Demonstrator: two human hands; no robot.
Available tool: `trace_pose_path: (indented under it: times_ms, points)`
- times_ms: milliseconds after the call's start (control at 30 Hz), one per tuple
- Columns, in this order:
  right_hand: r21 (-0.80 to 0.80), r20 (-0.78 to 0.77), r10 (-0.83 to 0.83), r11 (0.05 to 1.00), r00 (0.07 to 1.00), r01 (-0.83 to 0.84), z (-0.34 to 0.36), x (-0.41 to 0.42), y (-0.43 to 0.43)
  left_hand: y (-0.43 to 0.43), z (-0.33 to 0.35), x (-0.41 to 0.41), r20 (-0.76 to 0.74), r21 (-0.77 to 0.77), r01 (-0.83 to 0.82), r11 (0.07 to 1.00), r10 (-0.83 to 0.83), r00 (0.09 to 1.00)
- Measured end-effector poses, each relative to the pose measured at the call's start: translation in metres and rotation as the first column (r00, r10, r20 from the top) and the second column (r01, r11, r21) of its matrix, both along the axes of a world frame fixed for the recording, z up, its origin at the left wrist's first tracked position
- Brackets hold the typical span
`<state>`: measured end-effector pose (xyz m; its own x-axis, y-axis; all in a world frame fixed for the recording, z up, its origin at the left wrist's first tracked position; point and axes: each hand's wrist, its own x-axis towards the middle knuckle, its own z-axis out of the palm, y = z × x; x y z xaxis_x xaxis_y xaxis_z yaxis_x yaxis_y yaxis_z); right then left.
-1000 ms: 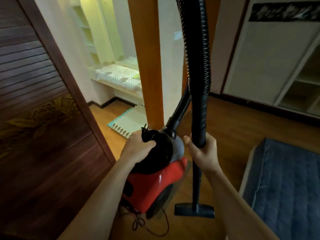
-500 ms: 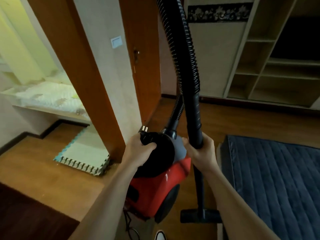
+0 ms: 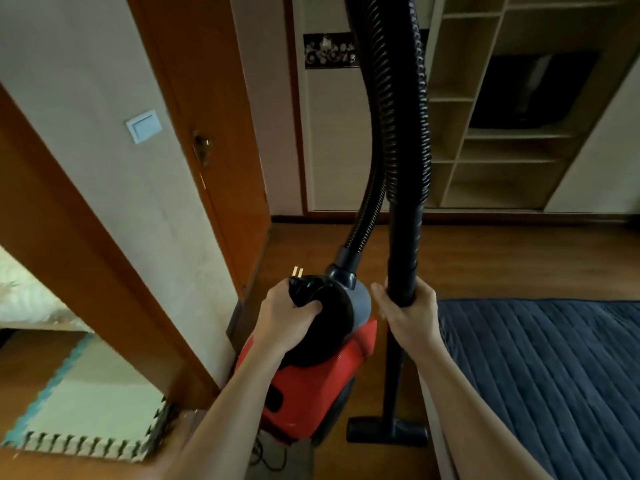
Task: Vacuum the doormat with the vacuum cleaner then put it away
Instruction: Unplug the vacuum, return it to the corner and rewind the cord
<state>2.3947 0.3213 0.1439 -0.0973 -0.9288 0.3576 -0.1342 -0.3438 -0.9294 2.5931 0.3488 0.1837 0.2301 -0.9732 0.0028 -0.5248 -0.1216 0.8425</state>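
Observation:
A red and black canister vacuum cleaner (image 3: pixel 315 386) hangs off the floor in front of me. My left hand (image 3: pixel 284 320) is shut on its black top handle, with the power plug (image 3: pixel 298 273) pinned there, prongs up. My right hand (image 3: pixel 408 313) grips the black wand (image 3: pixel 403 244), which stands upright. The floor nozzle (image 3: pixel 386 433) hangs just above the wooden floor. A ribbed black hose (image 3: pixel 388 98) loops up out of view. A pale foam doormat (image 3: pixel 86 407) with teal edge lies on the floor at the lower left.
A dark blue quilted mat (image 3: pixel 547 375) covers the floor at the right. A wooden door frame (image 3: pixel 86 271) and wall with a light switch (image 3: pixel 143 126) stand left. A closed wooden door (image 3: pixel 214 133) and open shelving (image 3: pixel 491 133) are ahead. Loose cord (image 3: pixel 270 462) dangles below the vacuum.
My view has swung right, from the doorway and dark sliding door toward the shelving and blue mat. Both hands keep the same grip on the lifted vacuum and wand.

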Motion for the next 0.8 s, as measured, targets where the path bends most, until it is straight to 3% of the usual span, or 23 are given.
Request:
trace_pose_path:
  times_ms: [300,800]
  points:
    - [0.049,-0.012,-0.056,0.997,0.998,0.056,-0.012,-0.006,-0.116,-0.118,-0.007,-0.008,-0.044,-0.059,-0.044,0.997,0.041,0.998]
    - [-0.003,0.127,0.042,0.999,0.991,-0.042,-0.002,-0.078,-0.383,-0.384,-0.004,-0.086,-0.049,-0.037,-0.053,0.998,0.051,0.997]
